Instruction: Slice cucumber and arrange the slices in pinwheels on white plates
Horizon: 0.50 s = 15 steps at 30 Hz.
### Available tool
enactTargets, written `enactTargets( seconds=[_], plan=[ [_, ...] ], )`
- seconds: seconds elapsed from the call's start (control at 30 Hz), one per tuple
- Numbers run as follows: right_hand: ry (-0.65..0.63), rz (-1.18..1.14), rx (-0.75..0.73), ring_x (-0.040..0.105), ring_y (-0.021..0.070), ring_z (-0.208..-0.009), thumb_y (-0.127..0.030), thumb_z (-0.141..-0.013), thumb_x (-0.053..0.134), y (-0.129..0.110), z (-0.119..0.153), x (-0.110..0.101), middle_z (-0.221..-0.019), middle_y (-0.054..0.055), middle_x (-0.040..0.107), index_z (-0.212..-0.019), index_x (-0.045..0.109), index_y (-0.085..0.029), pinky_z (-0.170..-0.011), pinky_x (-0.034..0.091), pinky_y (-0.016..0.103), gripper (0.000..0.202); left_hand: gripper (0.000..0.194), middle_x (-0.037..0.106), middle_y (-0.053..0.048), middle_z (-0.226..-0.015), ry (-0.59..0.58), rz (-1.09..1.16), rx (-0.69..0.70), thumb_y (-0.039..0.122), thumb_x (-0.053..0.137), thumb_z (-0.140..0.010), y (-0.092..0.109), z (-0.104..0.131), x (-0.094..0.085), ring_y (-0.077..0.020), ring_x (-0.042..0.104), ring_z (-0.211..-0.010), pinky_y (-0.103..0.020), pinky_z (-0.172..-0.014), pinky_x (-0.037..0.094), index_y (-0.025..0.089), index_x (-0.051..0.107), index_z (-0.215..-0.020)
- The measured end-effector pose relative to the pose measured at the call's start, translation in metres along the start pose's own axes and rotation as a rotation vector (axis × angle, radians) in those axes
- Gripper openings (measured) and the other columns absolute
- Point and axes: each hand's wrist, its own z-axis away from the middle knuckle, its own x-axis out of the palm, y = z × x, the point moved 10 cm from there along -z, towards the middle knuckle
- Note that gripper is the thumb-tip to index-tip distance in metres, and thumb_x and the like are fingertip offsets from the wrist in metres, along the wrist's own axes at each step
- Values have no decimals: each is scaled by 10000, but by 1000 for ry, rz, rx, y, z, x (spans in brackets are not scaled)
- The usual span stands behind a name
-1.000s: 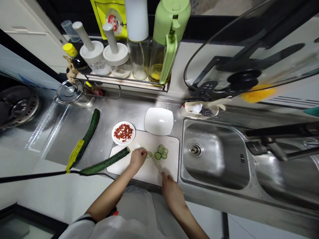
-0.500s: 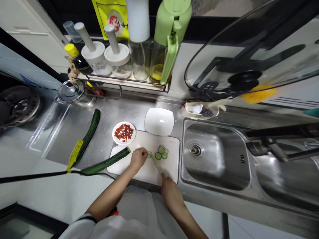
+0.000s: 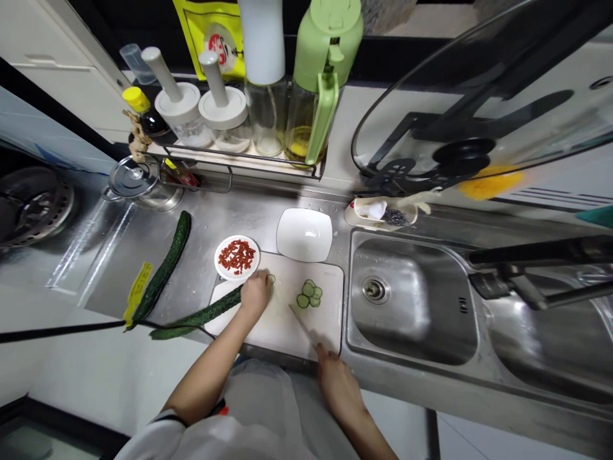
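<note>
On the white cutting board (image 3: 282,326) lies a small group of cucumber slices (image 3: 309,294). My left hand (image 3: 256,295) is closed at the cut end of a long cucumber (image 3: 204,314), which reaches off the board's left side. A single slice (image 3: 271,279) shows just beyond its fingers. My right hand (image 3: 336,377) is wrapped round the handle of a knife (image 3: 302,324), whose blade points up and left over the board, apart from the slices. A white plate of chopped red pieces (image 3: 237,257) stands behind my left hand.
Behind the board stands an empty white dish (image 3: 304,234). A second cucumber (image 3: 165,268) lies at the left near a yellow tag (image 3: 138,292). The sink (image 3: 414,297) is to the right. A lidded pot (image 3: 143,182) and a rack of jars (image 3: 230,153) stand at the back.
My left hand has moved left and slightly back, to the cucumber's cut end. The single slice has shifted the same way. My right hand and the knife have moved slightly right and toward me.
</note>
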Motion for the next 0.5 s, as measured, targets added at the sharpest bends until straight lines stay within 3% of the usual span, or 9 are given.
enactTargets(
  seconds=[0.13, 0.23, 0.33, 0.5],
  plan=[
    [8, 0, 0, 644, 204, -907, -44, -863, 240, 2, -2, 3, -1034, 127, 643, -1305, 480, -160, -690, 443, 256, 516, 226, 612, -127, -1011, -19, -65, -22, 233, 423, -914, -5, -7, 3, -199, 610, -850, -266, -704, 420, 148, 593, -1037],
    [18, -2, -15, 642, 201, -896, -45, -862, 243, 3, -4, 6, -1016, 120, 643, -1303, 477, -164, -690, 442, 255, 513, 250, 581, -125, -1084, 11, -47, 27, 188, 420, -907, 2, -7, 4, -197, 597, -917, -262, -731, 430, 168, 568, -1107],
    [19, -2, -14, 641, 197, -892, -44, -863, 226, 5, -5, 9, -1028, 119, 641, -1316, 465, -161, -688, 439, 250, 525, 275, 571, -100, -1113, -5, 64, 133, 166, 458, -879, 23, -3, 10, -190, 570, -988, -257, -796, 427, 202, 564, -1130],
    [4, -7, -9, 640, 201, -912, -57, -876, 231, 4, -3, 8, -1044, 122, 643, -1316, 464, -161, -708, 443, 258, 508, 244, 598, -67, -1025, -219, 233, 180, 256, 591, -803, 64, 5, 46, -179, 575, -918, -255, -789, 424, 204, 596, -1041]
  ],
)
